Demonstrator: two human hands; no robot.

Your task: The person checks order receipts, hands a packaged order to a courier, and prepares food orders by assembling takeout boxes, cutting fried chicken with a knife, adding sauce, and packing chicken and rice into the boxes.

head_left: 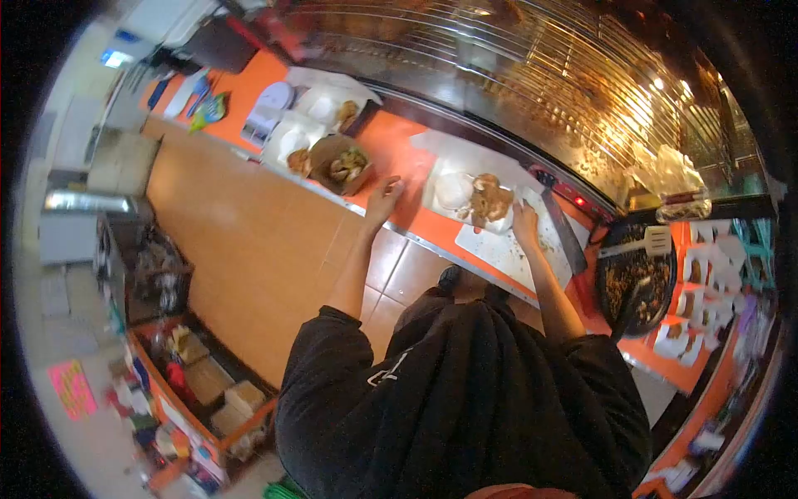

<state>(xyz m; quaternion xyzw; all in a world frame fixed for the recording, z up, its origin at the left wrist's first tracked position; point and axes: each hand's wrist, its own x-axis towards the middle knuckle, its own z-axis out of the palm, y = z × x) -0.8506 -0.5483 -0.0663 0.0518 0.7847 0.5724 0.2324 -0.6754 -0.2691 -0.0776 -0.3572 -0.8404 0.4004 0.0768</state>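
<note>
A white takeout box lies open on the orange counter. It holds a mound of white rice and browned meat. At the box's right edge, my right hand has its fingers closed on the rim. My left hand is over the counter's front edge, between that box and a brown bowl of food pieces. Its fingers are loosely bent and apart, with nothing visible in them. Under and right of the box lies a white cutting board, with a large dark-bladed knife along its far side.
More open takeout boxes with rice and meat stand left of the bowl. A lit glass cabinet with wire racks runs behind the counter. At right, a black pan of dark food carries a white slotted spatula. Stacked white containers stand beyond.
</note>
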